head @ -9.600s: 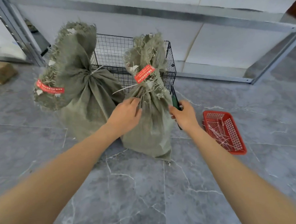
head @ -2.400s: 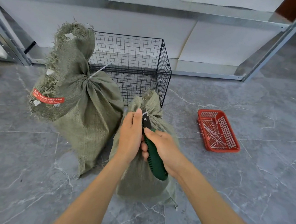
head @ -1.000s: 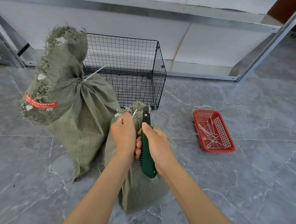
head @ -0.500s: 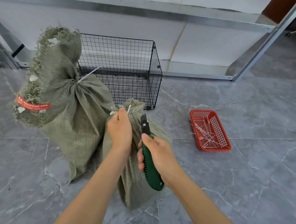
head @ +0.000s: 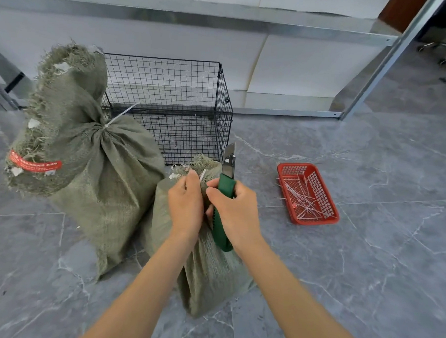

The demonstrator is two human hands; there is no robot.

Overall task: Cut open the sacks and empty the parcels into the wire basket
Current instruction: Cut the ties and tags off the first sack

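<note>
The red tray (head: 314, 221) holds white cut ties (head: 303, 201). The wire basket (head: 223, 112) stands just behind two green sacks whose contents are hidden. The tall sack (head: 95, 177) is tied shut and leans against the small sack (head: 208, 271). The left hand (head: 186, 205) pinches the small sack's gathered neck. The right hand (head: 236, 211) curls round the knife (head: 223, 207), which is nearly upright with its blade pointing up towards the basket. Bare floor (head: 366, 266) lies to the right.

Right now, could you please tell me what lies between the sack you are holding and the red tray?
Only bare grey floor separates the held sack from the red tray, as the head view shows.
</note>
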